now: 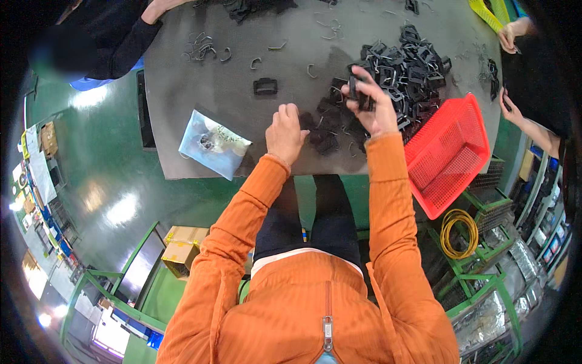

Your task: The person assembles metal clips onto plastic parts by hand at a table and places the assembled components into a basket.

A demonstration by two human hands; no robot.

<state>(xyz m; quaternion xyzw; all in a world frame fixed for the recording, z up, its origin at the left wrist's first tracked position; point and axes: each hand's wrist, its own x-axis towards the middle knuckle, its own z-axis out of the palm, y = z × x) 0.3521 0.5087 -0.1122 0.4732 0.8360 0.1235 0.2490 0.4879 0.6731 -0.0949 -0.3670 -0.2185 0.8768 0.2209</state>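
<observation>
My right hand (377, 109) is raised over the table with a black plastic buckle (353, 88) between thumb and fingers. My left hand (285, 134) rests closer to the near edge, its fingers curled in; whatever they may hold is hidden. Between the hands, dark loose pieces (324, 124) lie in shadow, too blurred to tell apart. Beyond my right hand spreads a heap of black buckles (418, 73), many with metal wire hooks. One lone black buckle (265, 87) lies flat on the dark table (182, 109), past my left hand.
A red perforated basket (451, 155) leans at the table's right edge. To the left lies a pale blue plastic bag (215, 144). Several bent wire hooks (203, 48) are scattered farther back. Co-workers' hands (515, 33) show at the right, and a dark-sleeved arm (136, 42) at the far left.
</observation>
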